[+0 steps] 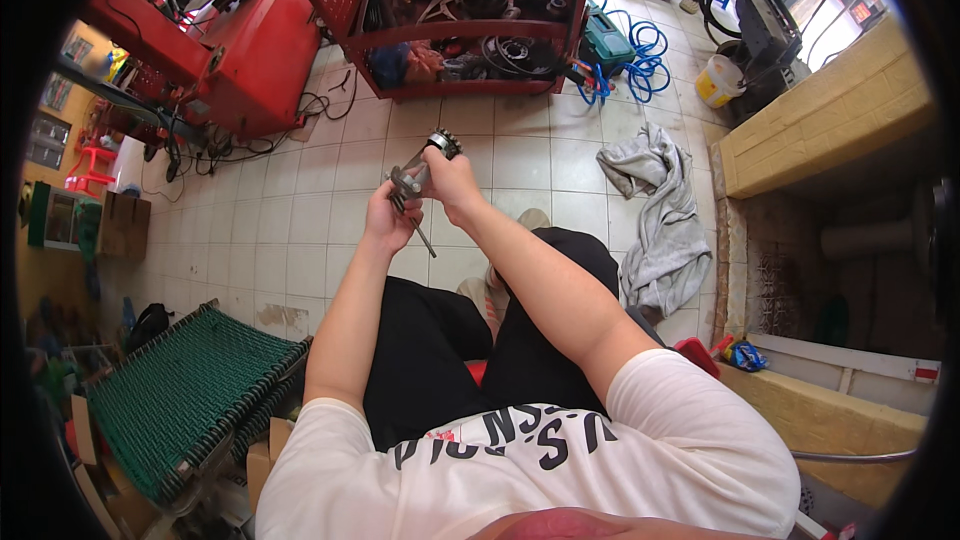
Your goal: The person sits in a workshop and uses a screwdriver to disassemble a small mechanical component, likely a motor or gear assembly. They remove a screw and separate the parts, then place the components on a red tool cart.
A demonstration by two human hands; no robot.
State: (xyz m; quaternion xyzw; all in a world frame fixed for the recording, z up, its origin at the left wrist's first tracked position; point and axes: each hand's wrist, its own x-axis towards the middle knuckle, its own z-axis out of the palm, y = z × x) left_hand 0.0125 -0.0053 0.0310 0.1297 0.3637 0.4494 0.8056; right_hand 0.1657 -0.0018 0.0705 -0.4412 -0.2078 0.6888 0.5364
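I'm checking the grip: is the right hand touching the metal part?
Touching: the head view shows the right hand gripping the metal part, with no gap between them.

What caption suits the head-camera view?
Left hand and right hand hold a toothed metal part above white floor tiles.

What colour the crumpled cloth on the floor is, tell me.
The cloth is light grey; it shows in the head view, the only one.
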